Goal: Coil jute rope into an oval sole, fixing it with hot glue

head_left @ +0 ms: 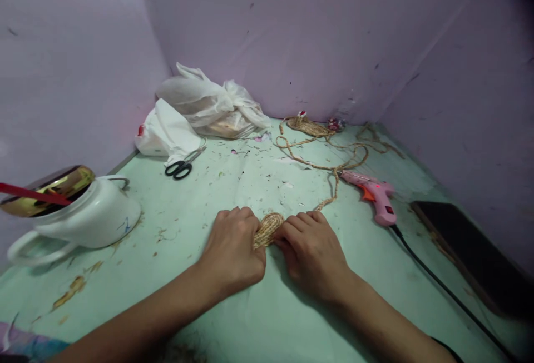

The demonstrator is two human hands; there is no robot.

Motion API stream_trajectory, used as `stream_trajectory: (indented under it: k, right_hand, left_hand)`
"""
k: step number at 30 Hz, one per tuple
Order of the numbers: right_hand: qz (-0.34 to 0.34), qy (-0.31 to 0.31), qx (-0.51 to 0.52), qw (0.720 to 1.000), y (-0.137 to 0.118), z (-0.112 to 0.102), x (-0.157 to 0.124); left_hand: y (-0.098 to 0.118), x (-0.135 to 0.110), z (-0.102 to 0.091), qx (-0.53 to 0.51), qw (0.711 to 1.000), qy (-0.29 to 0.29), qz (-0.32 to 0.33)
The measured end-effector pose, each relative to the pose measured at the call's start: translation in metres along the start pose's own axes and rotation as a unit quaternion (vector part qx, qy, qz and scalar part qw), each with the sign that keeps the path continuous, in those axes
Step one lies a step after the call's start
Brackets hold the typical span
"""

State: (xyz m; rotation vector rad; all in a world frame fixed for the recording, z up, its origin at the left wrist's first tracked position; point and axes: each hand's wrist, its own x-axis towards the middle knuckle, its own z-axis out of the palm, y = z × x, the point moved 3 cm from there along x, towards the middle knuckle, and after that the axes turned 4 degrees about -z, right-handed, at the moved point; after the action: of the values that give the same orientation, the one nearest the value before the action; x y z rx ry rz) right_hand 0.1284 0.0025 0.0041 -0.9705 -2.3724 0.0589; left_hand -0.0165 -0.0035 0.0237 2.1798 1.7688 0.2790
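Between my two hands is a small coiled piece of braided straw cord [269,228], tan and rounded at its far end. My left hand [236,246] is closed around its left side. On the other side, my right hand [311,249] pinches the coil's edge, with the fingertips partly hidden. A loose length of braided cord [336,188] runs from beside my right hand toward the back of the table, looping past the tip of a pink glue gun [377,193].
Black-handled scissors [179,169] lie by white tissue [171,129] and a plastic bag [208,99]. A white mug [95,213] stands left. A woven piece [308,126] sits at the back. The glue gun's cable [442,285] and a dark phone [471,252] are right.
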Motion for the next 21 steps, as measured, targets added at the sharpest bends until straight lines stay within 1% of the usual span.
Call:
stream_trajectory:
  k: [3, 5, 7, 10, 13, 16, 18, 21]
  right_hand:
    - [-0.019, 0.019, 0.070, 0.997, 0.000, -0.004, -0.002]
    - [-0.015, 0.025, 0.100, 0.995, 0.002, -0.005, -0.003]
    - [-0.008, 0.013, 0.109, 0.994, 0.003, -0.006, -0.004]
    - [-0.029, -0.003, 0.103, 0.994, 0.003, -0.011, -0.006]
    - [-0.036, 0.018, 0.109, 0.993, 0.003, -0.018, -0.005]
    - [-0.059, 0.027, 0.130, 0.989, 0.000, -0.018, -0.001]
    - [-0.086, 0.015, 0.133, 0.987, -0.004, -0.012, 0.002]
    - [-0.112, -0.001, 0.128, 0.986, -0.010, -0.004, 0.007]
  left_hand:
    - [-0.005, -0.001, -0.005, -0.044, 0.998, -0.051, 0.022]
    - [-0.009, -0.001, -0.007, -0.060, 0.996, -0.064, 0.015]
    - [-0.010, -0.001, -0.007, -0.054, 0.996, -0.067, 0.005]
    - [-0.009, -0.002, -0.006, -0.040, 0.996, -0.078, 0.010]
    - [-0.007, -0.004, -0.010, -0.045, 0.994, -0.095, 0.033]
    - [-0.007, -0.006, -0.015, -0.058, 0.991, -0.116, 0.038]
    - [-0.006, -0.006, -0.016, -0.055, 0.992, -0.115, 0.024]
    - [-0.005, -0.004, -0.011, -0.021, 0.996, -0.081, 0.007]
